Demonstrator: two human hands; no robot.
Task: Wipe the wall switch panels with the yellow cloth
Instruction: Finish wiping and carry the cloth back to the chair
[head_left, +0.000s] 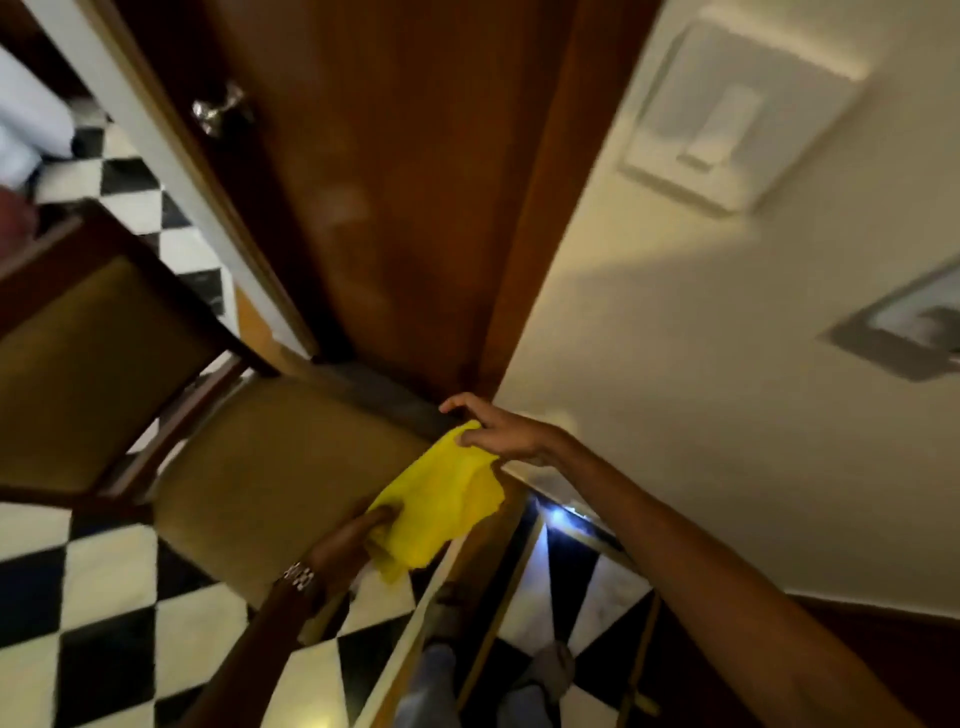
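Note:
The yellow cloth hangs stretched between both hands, low in the middle of the view. My left hand grips its lower left corner. My right hand pinches its upper edge, fingers partly spread, close to the foot of the door frame. A white wall switch panel sits on the cream wall at the upper right, well above and apart from both hands. A grey plate is fixed to the wall at the right edge, blurred.
A brown wooden door with a metal knob fills the upper middle. Two upholstered wooden chairs stand at the left over a black-and-white checkered floor. My legs show at the bottom.

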